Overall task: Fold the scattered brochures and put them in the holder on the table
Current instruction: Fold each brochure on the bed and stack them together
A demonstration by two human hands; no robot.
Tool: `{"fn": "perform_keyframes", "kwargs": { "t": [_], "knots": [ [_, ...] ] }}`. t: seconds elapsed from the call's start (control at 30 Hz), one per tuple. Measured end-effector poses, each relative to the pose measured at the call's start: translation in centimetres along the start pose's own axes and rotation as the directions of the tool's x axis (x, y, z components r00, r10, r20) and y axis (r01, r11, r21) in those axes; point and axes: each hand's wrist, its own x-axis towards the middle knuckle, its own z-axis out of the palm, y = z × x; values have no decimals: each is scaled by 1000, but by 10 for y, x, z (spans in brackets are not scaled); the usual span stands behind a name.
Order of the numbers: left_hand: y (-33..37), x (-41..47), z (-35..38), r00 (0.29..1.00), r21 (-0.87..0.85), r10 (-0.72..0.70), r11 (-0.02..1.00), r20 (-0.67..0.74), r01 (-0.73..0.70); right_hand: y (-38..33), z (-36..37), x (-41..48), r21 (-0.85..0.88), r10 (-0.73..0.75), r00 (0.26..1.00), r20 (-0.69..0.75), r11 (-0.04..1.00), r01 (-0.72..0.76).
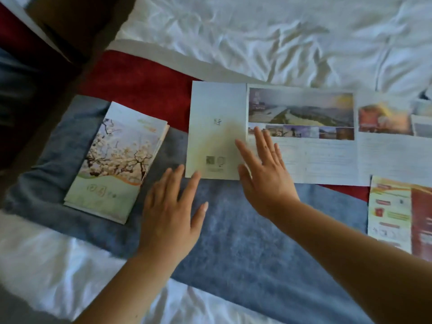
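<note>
- Brochure [304, 157] lies spread on the bed [257, 31], its left panel [215, 127] folded over, partly on the blue blanket [233, 242].
- Right hand [264, 176], fingers straight, presses flat on the fold; left hand [173, 211], fingers straight, lies just beside its lower left corner.
- 1 stack of folded brochures [117, 162] lies left.

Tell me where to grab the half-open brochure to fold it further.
I'd pinch the brochure by its near edge, right of the right hand, coming from your side. It lies flat on the soft grey blanket, and its left flap is already folded over.
</note>
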Motion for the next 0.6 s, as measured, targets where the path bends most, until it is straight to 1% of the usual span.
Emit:
{"fn": "perform_keyframes", "kwargs": {
  "t": [0.1,0.17,0.23,0.33,0.43,0.5,0.6],
  "knots": [
    [51,21,9,998,2,46,999,50,-47,76,-23,-27,-12,196,980,-19,981,-196],
    [82,35,18,992,31,71,997,102,-74,119,-32,-50,-32,291,957,-13,956,-291],
    [107,50,30,987,52,100,993,122,-107,148,-36,-70,-32,367,930,-18,929,-367],
    [133,74,48,982,60,118,990,149,-128,170,-33,-88,-40,389,921,-7,920,-389],
    [144,84,64,976,74,98,991,193,-115,177,-25,-100,-45,386,923,-15,921,-386],
    [144,81,71,983,111,96,987,159,-114,174,-17,-108,-22,404,914,-32,914,-405],
    [140,74,74,986,107,117,986,121,-130,167,-8,-118,14,433,901,-42,902,-432]
  ]
}}
